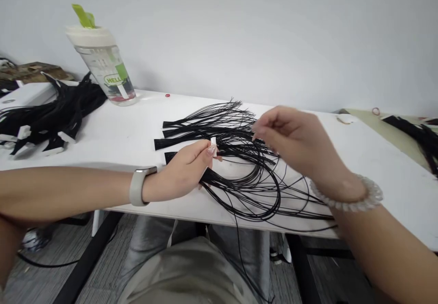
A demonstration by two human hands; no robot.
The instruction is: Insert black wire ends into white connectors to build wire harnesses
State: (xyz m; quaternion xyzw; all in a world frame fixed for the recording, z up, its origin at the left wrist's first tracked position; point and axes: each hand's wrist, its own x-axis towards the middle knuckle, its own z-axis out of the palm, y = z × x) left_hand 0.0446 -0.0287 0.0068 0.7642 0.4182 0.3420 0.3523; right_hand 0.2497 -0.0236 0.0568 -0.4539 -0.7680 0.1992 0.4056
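My left hand (183,171) grips a small white connector (214,146) between thumb and fingers. Thin black wires (253,206) run out from around this hand and loop to the right over the table. Up and to the right of the connector, my right hand (299,142) hovers above the wires with fingers curled and thumb near the fingertips. Whatever is in that pinch, if anything, is too small to make out. Several black wire bundles (185,134) with dark gathered ends lie side by side behind my left hand, their loose tips fanning rightward.
A clear tumbler (112,74) with a green flip lid stands at the back left. Beside it lies a heap of black harnesses (68,105) with white connectors. More black bundles (412,135) lie far right. Some wires hang over the front edge of the white table (112,135).
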